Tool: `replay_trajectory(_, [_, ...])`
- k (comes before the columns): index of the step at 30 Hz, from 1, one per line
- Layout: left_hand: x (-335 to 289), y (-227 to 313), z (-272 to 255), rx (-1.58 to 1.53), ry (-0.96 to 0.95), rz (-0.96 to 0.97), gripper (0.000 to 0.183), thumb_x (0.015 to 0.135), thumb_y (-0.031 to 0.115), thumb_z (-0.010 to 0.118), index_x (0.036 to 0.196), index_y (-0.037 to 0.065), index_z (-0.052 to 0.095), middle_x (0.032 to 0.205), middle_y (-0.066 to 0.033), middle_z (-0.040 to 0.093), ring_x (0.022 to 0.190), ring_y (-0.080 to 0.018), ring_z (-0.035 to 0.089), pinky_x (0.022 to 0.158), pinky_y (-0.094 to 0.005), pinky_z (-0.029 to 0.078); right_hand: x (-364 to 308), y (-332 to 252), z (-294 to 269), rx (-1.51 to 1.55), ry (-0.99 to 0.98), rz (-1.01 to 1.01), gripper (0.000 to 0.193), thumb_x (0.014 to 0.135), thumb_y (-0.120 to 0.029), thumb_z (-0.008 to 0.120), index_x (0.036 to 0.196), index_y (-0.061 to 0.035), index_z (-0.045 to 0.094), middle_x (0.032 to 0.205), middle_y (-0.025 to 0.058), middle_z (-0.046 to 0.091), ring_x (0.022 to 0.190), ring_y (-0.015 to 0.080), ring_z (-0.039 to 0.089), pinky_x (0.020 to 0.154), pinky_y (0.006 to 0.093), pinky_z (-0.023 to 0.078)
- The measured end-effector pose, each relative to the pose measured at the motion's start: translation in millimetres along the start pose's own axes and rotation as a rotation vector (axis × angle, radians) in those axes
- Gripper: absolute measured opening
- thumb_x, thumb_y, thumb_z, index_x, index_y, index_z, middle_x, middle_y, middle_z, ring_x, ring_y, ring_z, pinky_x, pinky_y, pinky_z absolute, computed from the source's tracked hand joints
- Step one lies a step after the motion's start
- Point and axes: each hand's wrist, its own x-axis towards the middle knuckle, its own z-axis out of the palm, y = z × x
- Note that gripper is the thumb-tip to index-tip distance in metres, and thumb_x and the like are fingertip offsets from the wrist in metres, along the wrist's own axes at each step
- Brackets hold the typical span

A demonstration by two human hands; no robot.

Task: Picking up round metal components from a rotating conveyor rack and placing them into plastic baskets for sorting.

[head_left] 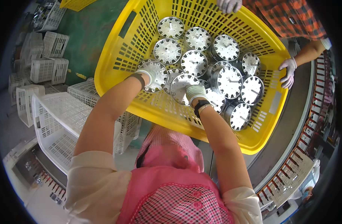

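A large yellow plastic basket (115,89) holds many round metal parts with notched rims and a central shaft, like motor rotors. My left hand (147,74), in a pale knit glove, is closed on a rotor-like part (158,83) at the basket's near left; glare washes out its fingers. My right hand (196,92), gloved likewise, grips another rotor-like part (177,89) near the front middle, its fingertips partly lost in glare. Other such parts, including one by the far edge (171,27) and one at the near right (240,116), lie around them, some stacked.
Across the basket, a co-worker in an orange checked garment has one gloved hand (288,72) at the right rim and another (229,5) at the far rim. White crates (53,134) stand at left. A conveyor (303,138) curves along the right.
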Motion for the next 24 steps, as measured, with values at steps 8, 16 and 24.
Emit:
replay_trajectory(8, [-67.6,-12.1,-5.0,-0.303,0.375,-0.164,0.035,0.083,0.013,0.047,0.116,0.005,0.057,0.117,-0.0155,0.058,0.102,-0.0330,0.058,0.084,-0.0425,0.047,-90.3,-8.8,-47.6,0.377,0.365,-0.112,0.038,0.083,-0.027,0.053,0.116,-0.0071,0.051,0.092,0.0200,0.062,0.085,0.0375,0.059,0.074,0.0448,0.047])
replay_trajectory(16, [-282.7,115.5,9.8,-0.685,1.157,-0.383,0.023,0.076,0.020,0.058,0.097,0.012,0.061,0.075,-0.0148,0.059,0.072,-0.0304,0.059,0.063,-0.0419,0.049,-219.7,-52.0,-27.7,0.830,0.804,-0.452,0.033,0.086,-0.008,0.049,0.116,0.0057,0.050,0.104,0.0184,0.061,0.094,0.0246,0.058,0.084,0.0330,0.045])
replay_trajectory(24, [-402.9,352.0,212.1,-0.969,0.801,-0.754,0.024,0.082,0.022,0.051,0.099,0.010,0.063,0.086,-0.0121,0.065,0.082,-0.0309,0.064,0.067,-0.0420,0.050,-279.3,-194.5,-7.4,0.643,0.487,-0.998,0.031,0.086,-0.007,0.050,0.114,0.0033,0.055,0.079,0.0090,0.060,0.067,0.0141,0.054,0.065,0.0267,0.046])
